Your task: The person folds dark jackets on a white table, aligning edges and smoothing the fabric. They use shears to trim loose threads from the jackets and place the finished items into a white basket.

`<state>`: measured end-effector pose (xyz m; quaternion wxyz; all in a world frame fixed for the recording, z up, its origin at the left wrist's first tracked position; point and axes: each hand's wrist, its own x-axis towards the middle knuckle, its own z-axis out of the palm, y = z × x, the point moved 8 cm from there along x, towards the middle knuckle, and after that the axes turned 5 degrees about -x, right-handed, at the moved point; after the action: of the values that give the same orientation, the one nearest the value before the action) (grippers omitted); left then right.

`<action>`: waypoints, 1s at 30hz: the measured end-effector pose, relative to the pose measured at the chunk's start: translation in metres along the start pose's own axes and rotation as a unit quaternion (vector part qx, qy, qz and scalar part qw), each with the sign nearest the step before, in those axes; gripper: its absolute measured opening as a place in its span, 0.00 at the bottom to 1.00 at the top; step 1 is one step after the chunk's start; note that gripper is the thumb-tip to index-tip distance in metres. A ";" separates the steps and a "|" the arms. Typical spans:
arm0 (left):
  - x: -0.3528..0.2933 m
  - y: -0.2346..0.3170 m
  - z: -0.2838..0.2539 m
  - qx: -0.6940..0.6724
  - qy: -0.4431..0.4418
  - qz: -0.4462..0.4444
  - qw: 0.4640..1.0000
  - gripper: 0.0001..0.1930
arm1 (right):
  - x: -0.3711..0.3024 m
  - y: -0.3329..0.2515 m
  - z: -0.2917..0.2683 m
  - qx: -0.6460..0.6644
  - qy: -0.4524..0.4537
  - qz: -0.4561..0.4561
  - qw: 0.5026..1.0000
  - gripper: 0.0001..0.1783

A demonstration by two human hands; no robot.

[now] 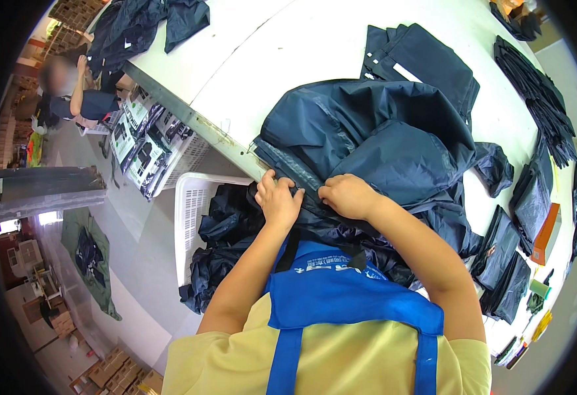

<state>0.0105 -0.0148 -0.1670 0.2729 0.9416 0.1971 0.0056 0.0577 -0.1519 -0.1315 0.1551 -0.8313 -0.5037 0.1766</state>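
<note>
The left hand (278, 201) rests with bent fingers on the edge of a dark navy garment (394, 155); I cannot tell whether it pinches the cloth. Just to its right, the right hand (349, 196) is curled tight, pinching the same edge between thumb and fingers. The garment lies at the near left corner of the white table (236, 92), its near part hanging toward the person. It is thin and slightly shiny, bunched into a rounded, puffed heap with soft creases, and a flat, straight band runs along its left side by the hands. Left of the person, beside the table, a white plastic basket (184, 197) holds crumpled dark cloth (226, 214). Farther left, another white basket (195, 158) is piled with black-and-white packages (145, 135). On the table, a folded dark garment (437, 59) lies beyond the heap, and stacked dark cloth (532, 95) lies far right.
</note>
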 end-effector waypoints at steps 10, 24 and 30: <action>0.003 -0.007 0.013 -0.056 -0.019 -0.070 0.996 0.10 | -0.010 0.015 0.015 0.089 0.103 0.072 0.988 0.06; 0.040 0.063 -0.097 -0.041 0.194 0.286 0.938 0.04 | -0.031 0.010 0.027 0.152 0.030 0.099 0.983 0.09; 0.025 0.117 -0.130 -0.181 0.151 0.422 0.876 0.05 | -0.044 0.002 -0.028 0.218 0.063 0.098 0.969 0.09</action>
<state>0.0613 -0.0298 0.0018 0.3771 0.8574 -0.1844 0.2977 0.0532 -0.1947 -0.1016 0.3458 -0.8321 -0.3583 0.2442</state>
